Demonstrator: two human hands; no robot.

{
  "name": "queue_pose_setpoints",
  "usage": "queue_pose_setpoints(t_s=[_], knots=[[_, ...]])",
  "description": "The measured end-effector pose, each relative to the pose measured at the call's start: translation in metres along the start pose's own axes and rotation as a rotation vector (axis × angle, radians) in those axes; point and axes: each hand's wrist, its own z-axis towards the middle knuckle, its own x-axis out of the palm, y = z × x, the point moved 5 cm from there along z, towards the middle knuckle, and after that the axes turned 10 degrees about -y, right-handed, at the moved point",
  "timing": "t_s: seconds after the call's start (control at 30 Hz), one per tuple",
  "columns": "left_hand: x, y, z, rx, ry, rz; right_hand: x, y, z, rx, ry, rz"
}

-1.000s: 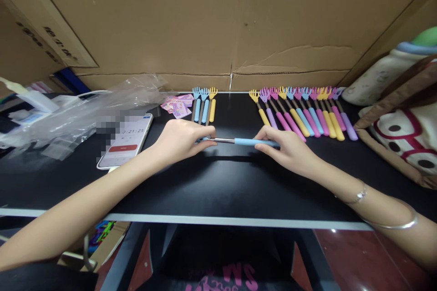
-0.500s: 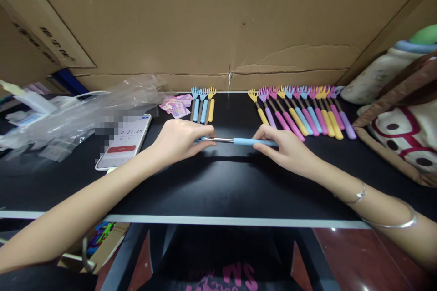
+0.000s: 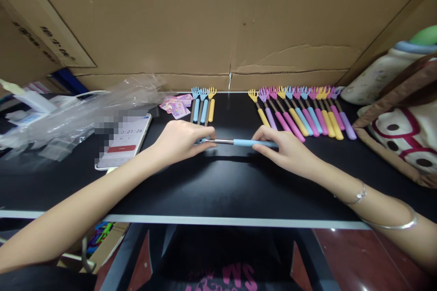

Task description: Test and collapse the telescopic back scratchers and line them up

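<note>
A blue back scratcher (image 3: 241,142) with a metal shaft is held level above the black table (image 3: 225,191). My left hand (image 3: 182,143) pinches its head end, and the fingers mostly cover the claw. Around the blue grip at the other end, my right hand (image 3: 285,148) is closed. Beyond my left hand lie two blue back scratchers (image 3: 204,111) and a yellow one (image 3: 211,110), claws toward the back. Past my right hand, several back scratchers (image 3: 309,118) in yellow, purple, pink and blue lie side by side in a row.
Small printed cards (image 3: 177,105) lie left of the short row. A phone (image 3: 126,143) showing a timer and crumpled clear plastic bags (image 3: 85,109) are at the left. On the right stand a brown-trimmed bag (image 3: 403,136) and a bottle (image 3: 373,70). Cardboard (image 3: 205,22) walls the back.
</note>
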Motion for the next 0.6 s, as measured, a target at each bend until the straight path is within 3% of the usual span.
queue_pose_setpoints(t_s=[0.6], knots=[[0.0035, -0.0021, 0.0000, -0.012, 0.083, 0.010, 0.0002, 0.0000, 0.0004, -0.019, -0.007, -0.008]])
